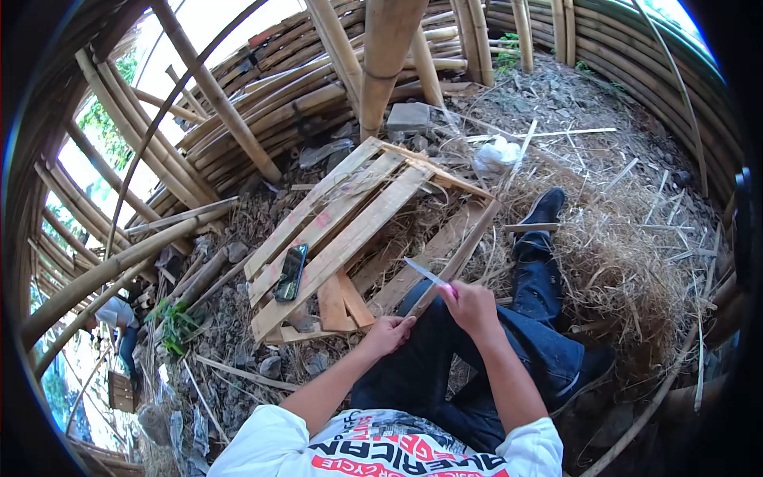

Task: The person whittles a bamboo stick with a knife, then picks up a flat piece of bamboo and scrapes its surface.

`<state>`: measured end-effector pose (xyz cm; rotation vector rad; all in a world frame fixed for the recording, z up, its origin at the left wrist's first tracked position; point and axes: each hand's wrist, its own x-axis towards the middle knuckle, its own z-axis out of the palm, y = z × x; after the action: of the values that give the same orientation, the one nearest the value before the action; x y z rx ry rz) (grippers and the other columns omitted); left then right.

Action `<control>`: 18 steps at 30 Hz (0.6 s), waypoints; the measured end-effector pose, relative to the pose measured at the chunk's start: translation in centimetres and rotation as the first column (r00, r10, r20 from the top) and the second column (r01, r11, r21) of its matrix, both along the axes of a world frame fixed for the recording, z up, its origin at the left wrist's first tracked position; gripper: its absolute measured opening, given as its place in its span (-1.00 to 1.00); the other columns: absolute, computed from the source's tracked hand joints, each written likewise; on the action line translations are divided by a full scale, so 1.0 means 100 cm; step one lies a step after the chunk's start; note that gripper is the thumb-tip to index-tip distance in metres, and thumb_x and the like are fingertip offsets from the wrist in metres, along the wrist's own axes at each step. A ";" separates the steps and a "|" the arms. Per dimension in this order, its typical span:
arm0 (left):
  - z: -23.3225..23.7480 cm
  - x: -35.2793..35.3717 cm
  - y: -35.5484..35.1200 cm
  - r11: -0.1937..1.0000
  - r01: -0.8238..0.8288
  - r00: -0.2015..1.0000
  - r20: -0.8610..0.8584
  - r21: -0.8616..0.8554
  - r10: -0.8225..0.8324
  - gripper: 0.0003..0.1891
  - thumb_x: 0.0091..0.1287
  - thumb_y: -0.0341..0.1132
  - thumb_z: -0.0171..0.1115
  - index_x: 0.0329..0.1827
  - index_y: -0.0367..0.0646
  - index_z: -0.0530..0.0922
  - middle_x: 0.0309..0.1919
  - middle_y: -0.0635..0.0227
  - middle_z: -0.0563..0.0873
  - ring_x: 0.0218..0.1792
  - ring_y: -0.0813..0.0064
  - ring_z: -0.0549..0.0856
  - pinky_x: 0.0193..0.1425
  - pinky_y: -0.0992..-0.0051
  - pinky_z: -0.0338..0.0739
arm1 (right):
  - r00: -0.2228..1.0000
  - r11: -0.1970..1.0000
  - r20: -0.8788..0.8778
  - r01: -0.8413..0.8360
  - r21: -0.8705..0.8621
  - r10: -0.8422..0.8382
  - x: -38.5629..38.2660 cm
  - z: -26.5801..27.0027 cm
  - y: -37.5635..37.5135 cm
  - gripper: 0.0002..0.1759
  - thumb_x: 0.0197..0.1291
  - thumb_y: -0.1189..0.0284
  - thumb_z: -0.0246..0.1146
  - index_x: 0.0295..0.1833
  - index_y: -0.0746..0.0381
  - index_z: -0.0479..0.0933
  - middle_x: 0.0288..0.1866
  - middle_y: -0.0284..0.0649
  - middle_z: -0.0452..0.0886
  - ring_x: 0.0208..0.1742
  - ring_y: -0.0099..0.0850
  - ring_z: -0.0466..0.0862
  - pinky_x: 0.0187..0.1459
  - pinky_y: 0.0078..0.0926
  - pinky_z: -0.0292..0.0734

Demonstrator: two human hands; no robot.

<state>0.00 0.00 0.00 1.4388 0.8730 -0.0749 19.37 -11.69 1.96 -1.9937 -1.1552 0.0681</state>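
Left hand (pixel 389 334) is curling shut at lower centre, contents unclear | right hand (pixel 470 306) is clenching the knife (pixel 425 273) at mid-frame, blade pointing upper left toward the pallet (pixel 358 222) | judgement: safest while keeping the edge angled away from the left fingers.

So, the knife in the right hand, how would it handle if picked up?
The knife looks thin and narrow, so probably light and stiff; the right hand alone holds it up. Its blade seems flat, so it likely would not roll on the pallet slats. The tip looks pointed: risky to grab.
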 end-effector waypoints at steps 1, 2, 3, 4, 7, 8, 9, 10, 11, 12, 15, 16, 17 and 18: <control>0.000 0.005 -0.011 0.999 -0.037 0.999 0.015 0.007 0.037 -0.50 0.41 0.12 0.16 -0.53 -0.12 0.50 -0.73 0.56 0.44 -0.75 0.71 0.38 -0.68 0.63 0.23 | 0.996 0.998 0.091 0.010 -0.065 -0.004 0.006 0.000 -0.002 -0.47 0.28 -0.07 0.16 -0.48 0.16 0.60 -0.60 -0.06 0.62 -0.50 -0.06 0.68 -0.42 -0.13 0.58; -0.002 0.006 -0.021 0.998 -0.067 0.997 0.027 0.014 0.067 -0.49 0.40 0.11 0.18 -0.57 -0.13 0.51 -0.73 0.54 0.46 -0.73 0.70 0.40 -0.66 0.62 0.26 | 0.984 0.991 0.179 0.029 -0.129 -0.006 0.010 0.001 -0.005 -0.44 0.28 -0.09 0.14 -0.49 0.16 0.60 -0.60 -0.05 0.62 -0.50 -0.07 0.68 -0.42 -0.11 0.58; 0.017 -0.021 0.024 0.993 -0.054 0.998 -0.033 0.102 0.058 -0.49 0.40 0.11 0.18 -0.57 -0.13 0.51 -0.73 0.54 0.46 -0.73 0.70 0.40 -0.66 0.62 0.26 | 0.990 0.998 0.142 0.003 -0.067 0.006 -0.010 -0.002 0.037 -0.42 0.28 -0.10 0.12 -0.50 0.17 0.60 -0.59 -0.06 0.62 -0.50 -0.08 0.69 -0.43 -0.10 0.57; 0.012 -0.016 0.015 0.988 -0.052 0.998 -0.021 0.147 0.055 -0.49 0.40 0.10 0.18 -0.58 -0.13 0.51 -0.73 0.53 0.46 -0.73 0.70 0.40 -0.66 0.62 0.27 | 0.988 0.996 0.153 0.014 -0.091 0.001 -0.003 -0.003 0.029 -0.42 0.28 -0.11 0.13 -0.51 0.17 0.60 -0.60 -0.06 0.62 -0.50 -0.08 0.69 -0.43 -0.11 0.57; 0.004 0.001 0.000 0.985 -0.033 0.999 -0.005 0.167 0.034 -0.49 0.41 0.09 0.16 -0.58 -0.12 0.49 -0.75 0.54 0.44 -0.76 0.71 0.38 -0.69 0.63 0.24 | 0.981 0.987 0.192 0.043 -0.154 -0.013 0.014 -0.005 0.012 -0.41 0.27 -0.13 0.13 -0.51 0.17 0.60 -0.61 -0.07 0.62 -0.51 -0.08 0.69 -0.44 -0.12 0.58; 0.005 0.002 0.001 0.985 -0.035 0.999 -0.012 0.169 0.037 -0.50 0.43 0.08 0.15 -0.58 -0.10 0.47 -0.76 0.55 0.41 -0.79 0.72 0.35 -0.71 0.65 0.21 | 0.978 0.985 0.208 0.039 -0.169 -0.003 0.015 -0.005 0.012 -0.40 0.26 -0.14 0.13 -0.52 0.17 0.60 -0.62 -0.07 0.62 -0.52 -0.09 0.69 -0.45 -0.14 0.58; 0.004 0.003 0.000 0.987 -0.023 1.000 -0.016 0.159 0.025 -0.50 0.43 0.08 0.15 -0.58 -0.10 0.47 -0.76 0.55 0.41 -0.79 0.72 0.35 -0.71 0.65 0.21 | 0.979 0.983 0.205 0.050 -0.178 -0.013 0.015 -0.006 0.011 -0.40 0.26 -0.14 0.13 -0.52 0.17 0.60 -0.62 -0.07 0.62 -0.52 -0.09 0.69 -0.45 -0.14 0.58; 0.004 0.003 0.000 0.983 -0.030 1.000 0.003 0.184 0.030 -0.50 0.43 0.08 0.15 -0.58 -0.10 0.47 -0.76 0.55 0.41 -0.79 0.72 0.35 -0.71 0.66 0.21 | 0.976 0.986 0.217 0.060 -0.156 -0.025 0.014 -0.007 0.012 -0.39 0.26 -0.14 0.13 -0.52 0.17 0.60 -0.63 -0.07 0.61 -0.53 -0.09 0.69 -0.46 -0.14 0.58; 0.003 0.001 0.000 0.977 -0.039 0.999 0.017 0.208 0.036 -0.51 0.43 0.07 0.15 -0.57 -0.10 0.47 -0.76 0.55 0.41 -0.79 0.72 0.35 -0.71 0.66 0.20 | 0.974 0.989 0.225 0.066 -0.133 -0.034 0.013 -0.009 0.012 -0.39 0.25 -0.15 0.13 -0.52 0.18 0.60 -0.64 -0.08 0.61 -0.54 -0.10 0.69 -0.47 -0.15 0.58; 0.004 0.000 0.000 0.979 -0.036 0.999 0.008 0.200 0.035 -0.51 0.43 0.07 0.15 -0.57 -0.10 0.47 -0.76 0.55 0.41 -0.79 0.72 0.35 -0.71 0.66 0.20 | 0.972 0.990 0.232 0.059 -0.125 -0.028 0.013 -0.010 0.012 -0.39 0.25 -0.15 0.13 -0.53 0.18 0.59 -0.64 -0.09 0.61 -0.55 -0.11 0.69 -0.48 -0.16 0.58; 0.006 -0.002 0.003 0.986 -0.025 1.000 0.008 0.165 0.024 -0.52 0.44 0.06 0.15 -0.57 -0.08 0.47 -0.75 0.58 0.39 -0.78 0.75 0.33 -0.72 0.66 0.16 | 0.963 0.987 0.268 0.071 -0.147 -0.029 0.014 -0.010 0.008 -0.39 0.25 -0.15 0.14 -0.54 0.16 0.57 -0.65 -0.10 0.60 -0.55 -0.12 0.69 -0.49 -0.17 0.58; 0.008 -0.002 0.001 0.978 -0.023 0.999 0.033 0.207 0.016 -0.53 0.44 0.05 0.14 -0.56 -0.07 0.47 -0.75 0.59 0.39 -0.77 0.76 0.32 -0.71 0.67 0.16 | 0.961 0.988 0.275 0.070 -0.137 -0.030 0.014 -0.013 0.007 -0.39 0.25 -0.16 0.13 -0.53 0.15 0.56 -0.66 -0.12 0.60 -0.55 -0.13 0.69 -0.49 -0.18 0.58; 0.009 -0.002 0.001 0.979 -0.026 0.999 0.029 0.202 0.021 -0.53 0.44 0.05 0.14 -0.56 -0.07 0.47 -0.75 0.59 0.39 -0.77 0.76 0.32 -0.71 0.67 0.16 | 0.962 0.988 0.272 0.065 -0.143 -0.024 0.013 -0.014 0.007 -0.39 0.25 -0.16 0.13 -0.53 0.15 0.56 -0.66 -0.12 0.60 -0.55 -0.13 0.69 -0.49 -0.18 0.58; 0.010 -0.002 0.001 0.976 -0.017 0.999 0.036 0.215 0.010 -0.53 0.44 0.05 0.14 -0.56 -0.07 0.47 -0.75 0.59 0.40 -0.77 0.76 0.33 -0.70 0.67 0.16 | 0.962 0.987 0.270 0.077 -0.139 -0.037 0.012 -0.014 0.007 -0.40 0.25 -0.16 0.13 -0.53 0.15 0.56 -0.66 -0.12 0.60 -0.55 -0.13 0.69 -0.49 -0.18 0.58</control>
<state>-0.20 0.08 1.00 1.6310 0.8824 0.0570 20.54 -11.03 0.52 -2.2172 -1.2915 -0.1539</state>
